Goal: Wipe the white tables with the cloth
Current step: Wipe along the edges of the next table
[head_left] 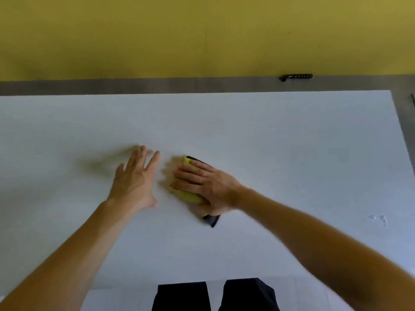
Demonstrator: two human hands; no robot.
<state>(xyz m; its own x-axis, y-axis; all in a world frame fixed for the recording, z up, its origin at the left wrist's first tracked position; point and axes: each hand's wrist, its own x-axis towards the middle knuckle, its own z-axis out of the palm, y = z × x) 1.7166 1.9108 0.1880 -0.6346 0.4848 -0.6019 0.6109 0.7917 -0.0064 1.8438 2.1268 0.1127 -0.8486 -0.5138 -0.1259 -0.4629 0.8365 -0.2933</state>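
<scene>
A white table (280, 142) fills most of the view. On its middle lies a folded yellow cloth (186, 196) with a dark underside showing at its near and far corners. My right hand (206, 185) presses flat on the cloth with straight fingers pointing left. My left hand (134, 178) lies just left of the cloth, fingers spread and straight over the tabletop, holding nothing. Both hands are blurred by motion.
A yellow wall (202, 34) rises behind the table, with a dark cable (295, 77) on the grey floor strip at its foot. A small smear or scuff (379, 219) marks the table near its right edge. My dark trouser legs (215, 295) stand at the near edge.
</scene>
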